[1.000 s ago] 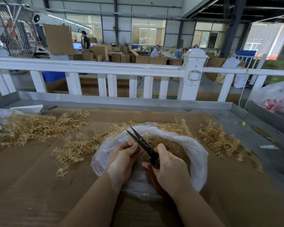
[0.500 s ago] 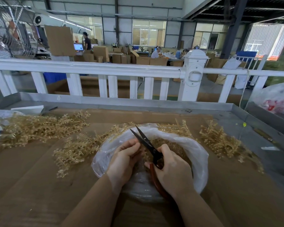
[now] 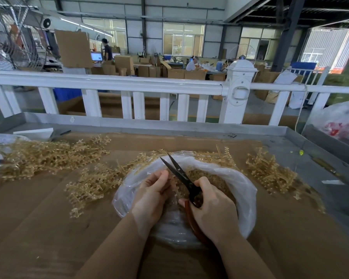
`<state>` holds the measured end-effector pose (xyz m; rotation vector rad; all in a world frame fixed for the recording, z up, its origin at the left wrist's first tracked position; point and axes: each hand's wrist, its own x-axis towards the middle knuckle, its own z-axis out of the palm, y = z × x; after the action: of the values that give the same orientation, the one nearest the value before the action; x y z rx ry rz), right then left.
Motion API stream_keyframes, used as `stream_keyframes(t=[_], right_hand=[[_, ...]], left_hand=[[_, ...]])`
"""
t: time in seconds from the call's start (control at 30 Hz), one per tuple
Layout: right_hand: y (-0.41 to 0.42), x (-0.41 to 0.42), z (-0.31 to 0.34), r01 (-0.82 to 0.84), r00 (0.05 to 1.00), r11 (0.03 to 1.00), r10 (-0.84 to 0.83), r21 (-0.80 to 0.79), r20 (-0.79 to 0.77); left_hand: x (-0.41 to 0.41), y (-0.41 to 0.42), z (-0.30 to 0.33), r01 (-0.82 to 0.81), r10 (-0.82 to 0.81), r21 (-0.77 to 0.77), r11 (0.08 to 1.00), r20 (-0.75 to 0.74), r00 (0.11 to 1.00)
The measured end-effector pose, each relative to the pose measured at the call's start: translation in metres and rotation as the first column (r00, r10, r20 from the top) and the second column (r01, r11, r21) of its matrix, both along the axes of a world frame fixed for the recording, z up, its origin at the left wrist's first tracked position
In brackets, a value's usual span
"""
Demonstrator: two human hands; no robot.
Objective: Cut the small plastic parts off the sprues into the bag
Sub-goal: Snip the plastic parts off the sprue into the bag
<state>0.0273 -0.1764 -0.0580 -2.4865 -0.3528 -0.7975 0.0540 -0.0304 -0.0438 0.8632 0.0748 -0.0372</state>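
Observation:
A clear plastic bag [image 3: 244,190] lies open on the cardboard-covered table, holding a heap of small tan cut parts [image 3: 206,176]. My right hand [image 3: 212,206] grips black scissors [image 3: 179,172] with red-brown handles; their blades are slightly apart and point up-left over the bag. My left hand [image 3: 151,196] pinches a small tan sprue [image 3: 172,183] over the bag's mouth, right beside the blades. The sprue is mostly hidden by my fingers.
Piles of tan sprues lie on the cardboard: a large one at the left [image 3: 48,156], one by the bag [image 3: 97,182], one at the right [image 3: 270,174]. A white railing [image 3: 129,83] runs behind the metal-edged table. Another filled bag [image 3: 343,121] sits far right.
The scissors' blades have tilted slightly more upright and closed a little. Both hands stay over the bag with small shifts.

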Motion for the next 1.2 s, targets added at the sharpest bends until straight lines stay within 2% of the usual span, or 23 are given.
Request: stream_keyframes(t=[0.2,0.47,0.67,1.2], right_hand=[[-0.0016,-0.0018,-0.0005,0.021,0.999,0.999,-0.022,0.050,0.027],[-0.0016,-0.0010,-0.0019,0.017,0.999,0.997,-0.020,0.079,0.031],[-0.0013,-0.0015,-0.0021,0.015,0.999,0.996,-0.019,0.091,0.043],[-0.0004,-0.0010,-0.0017,0.005,0.998,0.997,-0.010,0.080,0.065]], left_hand=[[-0.0008,-0.0028,0.0003,-0.101,0.102,0.030,0.994,-0.009,0.995],[-0.0046,-0.0037,0.0006,-0.105,0.104,0.037,0.994,0.016,0.994],[-0.0028,-0.0048,0.0005,-0.184,0.185,0.087,0.979,-0.008,0.983],[0.0022,-0.0006,-0.0038,-0.174,0.176,0.055,0.983,-0.033,0.984]])
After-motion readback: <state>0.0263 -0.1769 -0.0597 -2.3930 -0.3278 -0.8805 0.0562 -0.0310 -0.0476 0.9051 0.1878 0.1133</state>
